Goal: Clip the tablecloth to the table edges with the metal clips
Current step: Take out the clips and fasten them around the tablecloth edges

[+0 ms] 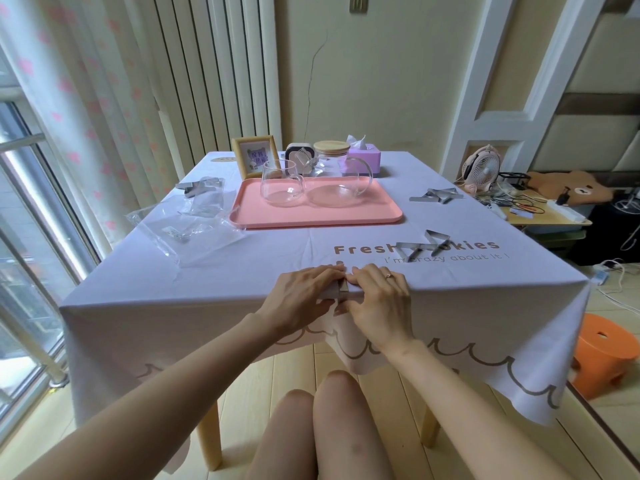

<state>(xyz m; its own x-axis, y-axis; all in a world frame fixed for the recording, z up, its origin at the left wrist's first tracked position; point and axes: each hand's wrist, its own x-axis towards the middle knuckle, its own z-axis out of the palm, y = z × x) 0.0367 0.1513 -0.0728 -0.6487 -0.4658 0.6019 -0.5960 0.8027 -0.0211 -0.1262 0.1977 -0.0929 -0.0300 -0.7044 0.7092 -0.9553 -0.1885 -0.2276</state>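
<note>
Lilac printed tablecloth (242,258) covers a wooden table (209,441). At its 6 o'clock edge, left hand (304,289) and right hand (377,301) together pinch a silver metal clip (344,289) over the cloth; spare clips (437,196) lie near 3 o'clock.

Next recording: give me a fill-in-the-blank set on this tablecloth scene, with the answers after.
1. The left hand and right hand grip one metal ___ on the lavender tablecloth at the table's near edge.
2. The clear glass cup stands on the rectangular ___ plastic tray.
3. The squat plastic stool on the floor is ___.
Missing words: clip; pink; orange.
</note>
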